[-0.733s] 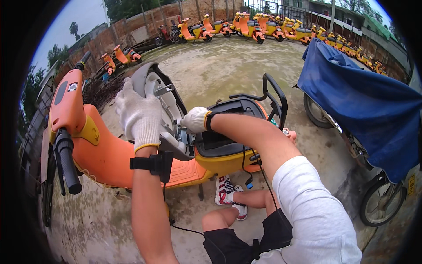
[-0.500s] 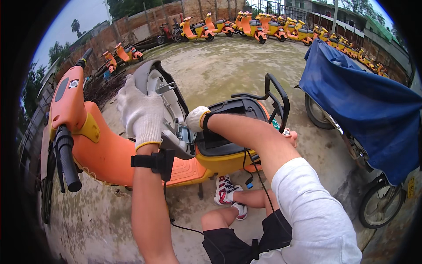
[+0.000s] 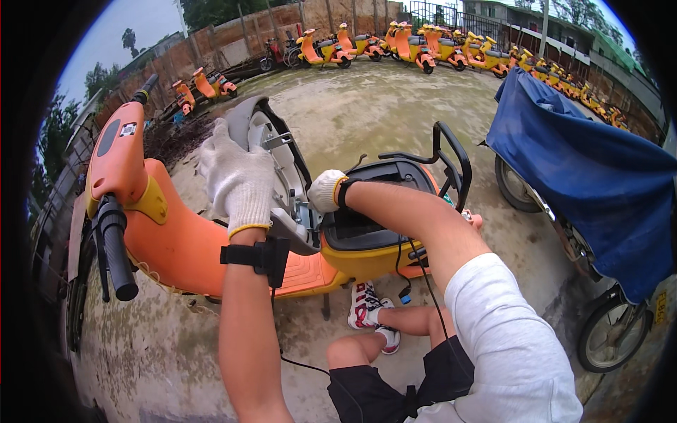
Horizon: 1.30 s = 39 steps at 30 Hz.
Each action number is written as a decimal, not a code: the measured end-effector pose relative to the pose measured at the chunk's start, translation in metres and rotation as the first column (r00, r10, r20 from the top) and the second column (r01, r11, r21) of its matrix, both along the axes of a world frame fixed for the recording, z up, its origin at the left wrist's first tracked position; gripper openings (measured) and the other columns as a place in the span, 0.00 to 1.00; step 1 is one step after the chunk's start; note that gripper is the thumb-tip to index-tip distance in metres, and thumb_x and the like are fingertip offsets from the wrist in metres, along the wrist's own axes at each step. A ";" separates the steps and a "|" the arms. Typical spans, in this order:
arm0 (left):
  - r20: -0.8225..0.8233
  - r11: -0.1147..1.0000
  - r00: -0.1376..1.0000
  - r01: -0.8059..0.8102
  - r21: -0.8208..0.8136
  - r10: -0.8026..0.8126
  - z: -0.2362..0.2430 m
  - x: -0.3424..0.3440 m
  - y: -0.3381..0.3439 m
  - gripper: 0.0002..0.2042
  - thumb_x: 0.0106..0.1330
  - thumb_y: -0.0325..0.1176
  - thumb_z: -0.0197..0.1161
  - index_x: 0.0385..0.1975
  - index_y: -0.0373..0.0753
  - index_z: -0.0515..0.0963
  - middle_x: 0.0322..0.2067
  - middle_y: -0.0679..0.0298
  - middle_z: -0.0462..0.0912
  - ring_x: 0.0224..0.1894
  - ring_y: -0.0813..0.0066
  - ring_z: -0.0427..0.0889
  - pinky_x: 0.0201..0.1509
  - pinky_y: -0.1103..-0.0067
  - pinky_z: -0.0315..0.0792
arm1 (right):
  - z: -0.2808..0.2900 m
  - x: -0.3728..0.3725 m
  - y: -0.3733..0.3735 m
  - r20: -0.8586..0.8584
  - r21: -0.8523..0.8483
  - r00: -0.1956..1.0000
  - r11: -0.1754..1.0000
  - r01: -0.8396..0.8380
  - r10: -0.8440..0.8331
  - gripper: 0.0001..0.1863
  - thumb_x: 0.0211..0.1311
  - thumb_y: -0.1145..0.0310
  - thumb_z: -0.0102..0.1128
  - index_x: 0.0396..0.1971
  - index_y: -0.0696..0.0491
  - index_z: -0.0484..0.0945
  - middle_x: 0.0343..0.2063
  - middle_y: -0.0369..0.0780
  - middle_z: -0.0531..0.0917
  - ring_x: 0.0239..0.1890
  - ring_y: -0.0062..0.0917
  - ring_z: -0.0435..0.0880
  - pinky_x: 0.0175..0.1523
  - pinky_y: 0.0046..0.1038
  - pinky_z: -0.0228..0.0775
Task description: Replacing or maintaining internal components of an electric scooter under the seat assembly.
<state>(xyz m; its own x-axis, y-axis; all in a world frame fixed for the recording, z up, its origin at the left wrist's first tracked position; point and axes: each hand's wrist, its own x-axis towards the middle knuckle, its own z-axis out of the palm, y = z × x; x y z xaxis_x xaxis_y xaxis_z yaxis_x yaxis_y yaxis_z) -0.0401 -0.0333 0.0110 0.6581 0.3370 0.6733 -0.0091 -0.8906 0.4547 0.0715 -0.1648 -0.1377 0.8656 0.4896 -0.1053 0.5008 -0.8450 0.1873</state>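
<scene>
An orange and yellow scooter [image 3: 176, 233] stands side-on before me, its grey seat [image 3: 308, 242] tipped up with the pale underside facing right. My left hand [image 3: 236, 169], in a white knit glove, grips the raised seat along its left side. Beside the metal seat hinge [image 3: 304, 214], my right hand [image 3: 326, 190] is closed at the edge of the open black under-seat compartment [image 3: 381, 236]. Its gloved fingers are mostly turned away, so whatever they hold is hidden. A thin, dark, curved piece [image 3: 358, 161] sticks up just beyond that hand; whether it is held I cannot tell.
Behind the compartment rises a black grab rail [image 3: 462, 166]. A cable with a blue-tipped plug [image 3: 405, 295] hangs down the scooter's near side. At right stands a two-wheeler under a blue cover [image 3: 578, 169]. Rows of orange and yellow scooters [image 3: 409, 48] line the far wall.
The whole view has shifted slightly, so everything sits a little further right. A thin dark piece now shows beyond my right hand. Both hands keep their places on the scooter.
</scene>
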 end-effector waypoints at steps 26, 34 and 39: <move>-0.039 1.000 0.999 -0.025 -0.007 0.024 -0.001 0.000 0.002 0.28 0.63 0.39 0.60 0.66 0.45 0.68 0.61 0.51 0.72 0.63 0.52 0.72 0.66 0.63 0.67 | -0.011 0.007 0.016 -0.010 -0.021 0.987 0.987 0.161 -0.161 0.19 0.58 0.61 0.60 0.50 0.43 0.84 0.47 0.38 0.87 0.49 0.32 0.87 0.46 0.36 0.78; -0.059 0.999 0.998 -0.027 -0.024 0.026 0.000 0.004 0.004 0.29 0.64 0.47 0.62 0.65 0.45 0.69 0.61 0.50 0.72 0.63 0.52 0.71 0.65 0.63 0.68 | -0.011 0.017 0.016 0.065 -0.125 0.997 0.992 -0.036 0.044 0.15 0.55 0.60 0.63 0.41 0.47 0.88 0.39 0.40 0.88 0.42 0.35 0.88 0.43 0.38 0.79; -0.098 0.999 0.995 -0.033 -0.004 0.032 -0.001 0.003 0.009 0.30 0.65 0.51 0.62 0.65 0.45 0.68 0.61 0.50 0.71 0.64 0.53 0.70 0.65 0.62 0.68 | -0.005 0.010 0.019 0.083 -0.154 0.996 0.988 -0.021 0.034 0.13 0.55 0.63 0.61 0.39 0.48 0.88 0.39 0.40 0.88 0.41 0.36 0.88 0.42 0.37 0.79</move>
<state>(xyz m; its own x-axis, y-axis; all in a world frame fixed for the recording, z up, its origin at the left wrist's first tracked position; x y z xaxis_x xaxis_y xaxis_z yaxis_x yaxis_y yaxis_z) -0.0373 -0.0247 0.0103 0.7095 0.3633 0.6038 0.0650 -0.8869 0.4573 0.0813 -0.1462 -0.1426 0.8609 0.4973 -0.1075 0.5004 -0.7894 0.3556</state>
